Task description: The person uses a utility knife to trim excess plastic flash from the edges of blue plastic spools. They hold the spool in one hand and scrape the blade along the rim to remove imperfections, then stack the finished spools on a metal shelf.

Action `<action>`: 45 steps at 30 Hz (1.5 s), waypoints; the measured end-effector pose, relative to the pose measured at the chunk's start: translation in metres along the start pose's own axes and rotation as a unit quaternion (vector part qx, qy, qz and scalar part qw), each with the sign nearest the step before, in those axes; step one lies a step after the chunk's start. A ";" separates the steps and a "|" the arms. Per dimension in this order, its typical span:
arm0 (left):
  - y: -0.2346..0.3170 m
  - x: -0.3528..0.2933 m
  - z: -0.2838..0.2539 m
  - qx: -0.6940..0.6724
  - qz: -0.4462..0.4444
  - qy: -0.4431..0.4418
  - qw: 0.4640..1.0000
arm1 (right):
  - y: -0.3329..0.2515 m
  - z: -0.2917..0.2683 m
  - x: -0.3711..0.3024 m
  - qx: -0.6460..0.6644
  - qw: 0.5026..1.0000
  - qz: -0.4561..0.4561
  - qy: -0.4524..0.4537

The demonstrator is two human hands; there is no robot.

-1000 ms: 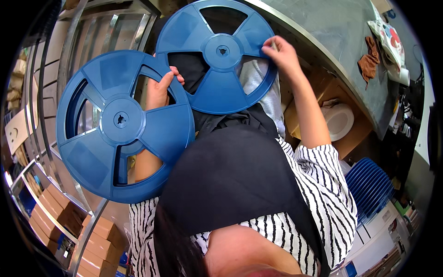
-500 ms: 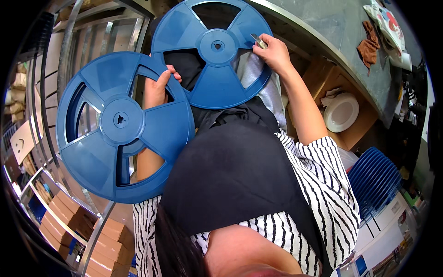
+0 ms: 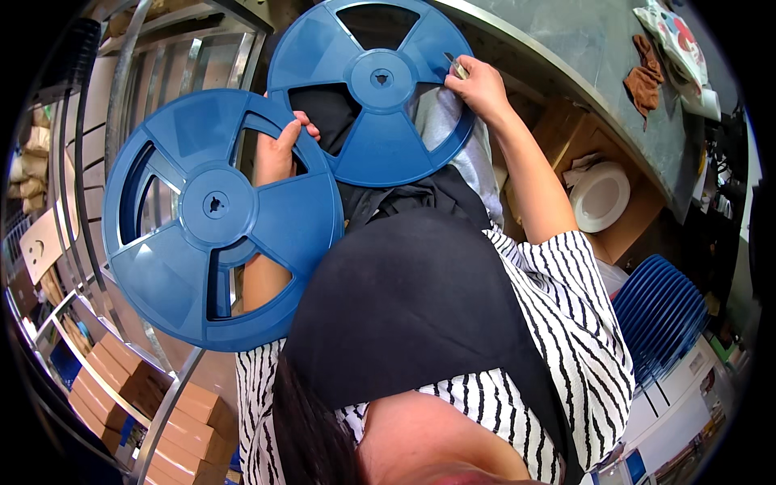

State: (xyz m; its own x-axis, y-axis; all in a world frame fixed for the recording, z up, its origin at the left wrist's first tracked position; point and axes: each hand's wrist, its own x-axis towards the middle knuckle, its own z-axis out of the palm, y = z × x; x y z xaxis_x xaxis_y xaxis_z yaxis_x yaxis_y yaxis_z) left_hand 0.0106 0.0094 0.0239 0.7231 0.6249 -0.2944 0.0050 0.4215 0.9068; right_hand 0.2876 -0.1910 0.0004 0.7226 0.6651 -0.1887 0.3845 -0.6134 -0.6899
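Note:
Two flat blue plastic reels with spoke-like openings are in front of me. The near left reel [image 3: 295, 217] overlaps the edge of the far right reel [image 3: 381, 149], which lies over my lap. My left forearm passes behind the near reel. My left hand [image 3: 283, 148] is closed on that reel's rim, its thumb in front and its fingertips beside the far reel. Between the fingers of my right hand [image 3: 482, 87] is a small utility knife [image 3: 459, 69]. Its dark blade points to the upper left, over the far reel's right rim.
A grey worktable [image 3: 566, 48] runs along the upper right, bearing a brown cloth [image 3: 644, 77]. Below it, a white spool [image 3: 600, 196] sits in a cardboard box [image 3: 634, 214]. Stacked blue discs [image 3: 659, 311] stand at the right. Metal racking [image 3: 125, 105] and cartons [image 3: 190, 432] are on the left.
The near reel and my left hand have shifted very slightly right. My right hand, with the knife, has moved a little right along the far reel's rim. Both grips look the same.

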 end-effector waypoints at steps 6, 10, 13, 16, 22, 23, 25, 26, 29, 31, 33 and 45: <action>-0.003 0.000 -0.001 -0.004 -0.009 0.018 1.000 | -0.005 0.000 -0.008 0.030 0.999 -0.005 -0.010; -0.006 0.000 -0.006 -0.008 -0.022 0.023 0.999 | -0.001 0.004 -0.014 0.076 0.994 -0.032 0.076; -0.003 -0.004 -0.001 -0.029 0.002 0.017 0.999 | 0.017 0.005 -0.029 0.165 0.944 -0.010 0.284; -0.003 -0.001 -0.001 -0.043 -0.014 0.015 0.999 | 0.042 0.012 -0.040 0.170 0.952 0.072 0.245; 0.002 -0.004 -0.004 -0.035 -0.013 0.017 0.999 | -0.004 0.000 -0.067 0.551 0.811 0.107 0.167; 0.007 -0.003 0.001 -0.031 -0.009 0.012 0.999 | -0.013 -0.007 -0.068 0.581 0.789 0.064 0.189; 0.018 -0.004 0.012 -0.012 -0.011 0.026 1.000 | -0.033 -0.024 -0.071 0.638 0.749 -0.007 0.179; 0.018 -0.003 0.012 -0.005 -0.005 0.024 1.000 | -0.043 -0.032 -0.072 0.651 0.740 -0.039 0.165; 0.026 -0.003 -0.001 0.018 -0.013 0.021 1.000 | -0.059 -0.041 -0.070 0.661 0.735 -0.075 0.133; 0.025 -0.001 -0.013 0.027 0.010 0.003 1.000 | -0.069 -0.042 -0.068 0.657 0.739 -0.072 0.131; 0.016 0.004 -0.020 0.031 0.041 0.027 0.998 | -0.075 -0.041 -0.067 0.655 0.741 -0.066 0.128; 0.015 0.026 0.028 -0.072 0.080 0.049 0.993 | -0.183 -0.021 -0.127 0.426 0.765 -0.416 -0.246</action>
State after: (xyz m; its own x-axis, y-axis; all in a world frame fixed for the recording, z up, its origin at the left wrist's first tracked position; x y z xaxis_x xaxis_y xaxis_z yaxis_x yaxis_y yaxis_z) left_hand 0.0487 0.0134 0.0385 0.6354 0.7496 -0.1852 -0.2079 0.3970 0.8940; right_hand 0.1376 -0.1722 0.1655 0.0470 0.8830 0.4670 -0.0724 0.4693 -0.8801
